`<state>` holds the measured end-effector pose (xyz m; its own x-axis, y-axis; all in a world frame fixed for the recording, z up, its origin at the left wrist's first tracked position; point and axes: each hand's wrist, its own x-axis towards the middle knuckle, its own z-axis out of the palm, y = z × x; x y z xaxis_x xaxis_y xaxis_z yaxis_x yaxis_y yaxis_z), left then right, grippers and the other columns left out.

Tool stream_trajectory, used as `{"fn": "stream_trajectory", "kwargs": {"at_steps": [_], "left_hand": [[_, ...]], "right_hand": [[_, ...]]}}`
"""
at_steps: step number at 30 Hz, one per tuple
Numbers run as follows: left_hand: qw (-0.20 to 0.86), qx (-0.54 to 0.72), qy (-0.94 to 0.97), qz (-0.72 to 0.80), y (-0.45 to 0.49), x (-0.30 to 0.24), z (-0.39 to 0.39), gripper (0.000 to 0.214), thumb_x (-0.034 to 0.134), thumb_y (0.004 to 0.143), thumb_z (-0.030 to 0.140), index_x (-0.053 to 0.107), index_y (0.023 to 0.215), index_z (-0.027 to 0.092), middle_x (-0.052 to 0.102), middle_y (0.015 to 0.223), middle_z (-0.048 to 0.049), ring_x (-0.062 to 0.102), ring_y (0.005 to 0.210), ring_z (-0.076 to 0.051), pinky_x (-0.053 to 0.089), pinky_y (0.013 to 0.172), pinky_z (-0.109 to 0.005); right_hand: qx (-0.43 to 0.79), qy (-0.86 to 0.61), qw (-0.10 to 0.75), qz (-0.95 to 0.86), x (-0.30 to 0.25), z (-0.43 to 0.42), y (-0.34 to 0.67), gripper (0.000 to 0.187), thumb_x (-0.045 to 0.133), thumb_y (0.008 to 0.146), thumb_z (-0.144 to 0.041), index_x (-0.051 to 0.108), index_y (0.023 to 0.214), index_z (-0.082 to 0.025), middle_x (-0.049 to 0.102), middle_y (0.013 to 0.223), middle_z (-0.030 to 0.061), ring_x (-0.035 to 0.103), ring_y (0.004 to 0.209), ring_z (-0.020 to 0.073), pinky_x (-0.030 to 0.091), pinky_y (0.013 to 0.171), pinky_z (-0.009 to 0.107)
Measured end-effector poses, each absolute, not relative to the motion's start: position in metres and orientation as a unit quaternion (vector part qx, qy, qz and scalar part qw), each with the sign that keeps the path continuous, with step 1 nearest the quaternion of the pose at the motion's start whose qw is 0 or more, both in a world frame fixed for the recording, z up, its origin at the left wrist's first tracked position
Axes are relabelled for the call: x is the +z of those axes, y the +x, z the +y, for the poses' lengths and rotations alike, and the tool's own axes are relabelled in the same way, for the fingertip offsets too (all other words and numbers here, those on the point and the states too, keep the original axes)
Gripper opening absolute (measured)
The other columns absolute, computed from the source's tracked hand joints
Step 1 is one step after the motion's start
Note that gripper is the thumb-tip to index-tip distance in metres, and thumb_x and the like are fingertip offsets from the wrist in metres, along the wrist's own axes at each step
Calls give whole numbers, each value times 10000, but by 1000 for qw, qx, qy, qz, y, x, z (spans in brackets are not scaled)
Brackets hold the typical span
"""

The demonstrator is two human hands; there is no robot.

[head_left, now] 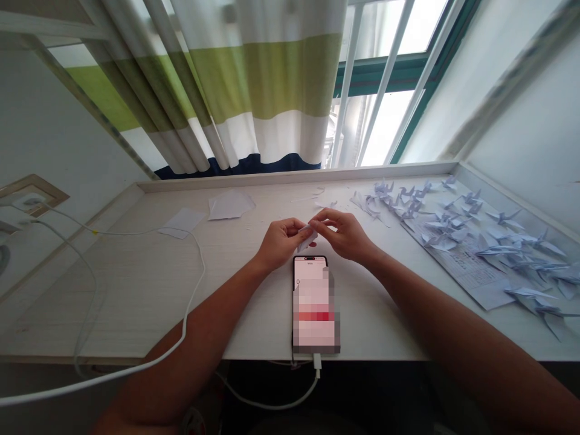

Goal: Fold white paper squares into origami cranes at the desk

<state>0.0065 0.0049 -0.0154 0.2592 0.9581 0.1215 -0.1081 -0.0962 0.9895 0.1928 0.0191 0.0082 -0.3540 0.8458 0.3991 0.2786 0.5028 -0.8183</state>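
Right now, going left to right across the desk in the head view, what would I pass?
First the wall socket → small paper sheet → bigger paper sheet → left hand → folded paper piece → right hand → paper cranes.

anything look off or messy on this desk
Nothing damaged. The phone lies right at the desk front edge, its cable dangling below, so a tug could drag it off. Thin paper scraps litter the back of the desk.
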Motion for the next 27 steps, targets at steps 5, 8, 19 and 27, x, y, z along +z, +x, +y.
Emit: {"fn": "stream_trajectory", "kwargs": {"at_steps": [5,8,19,27], "left_hand": [[565,476,564,369,8,-13,3,467,857,747,548,703,867,124,797,815,-96,780,708,-231,645,723,-397],[577,471,557,367,9,-12,2,449,866,751,520,701,861,118,796,809,-99,777,685,-226,647,716,-394],[605,454,540,370,9,-9,2,466,876,747,506,695,922,114,801,827,-113,788,705,-251,647,715,-403],[598,467,531,378,6,-13,3,481,889,728,505,631,901,137,796,755,-85,785,672,-255,634,657,-368]], "right_hand": [[298,-406,436,-746,15,16,191,205,684,888,-330,687,724,-206,737,743,28,677,705,179,591,774,378],[323,-418,446,-723,17,15,188,231,678,870,-314,660,672,-196,713,691,23,650,649,161,568,690,331],[360,-413,444,-709,16,16,189,243,691,864,-334,669,674,-184,715,699,31,647,663,160,549,667,317],[414,-383,419,-711,13,19,191,147,754,812,-332,756,796,-186,774,802,51,724,757,195,614,765,369]]}}
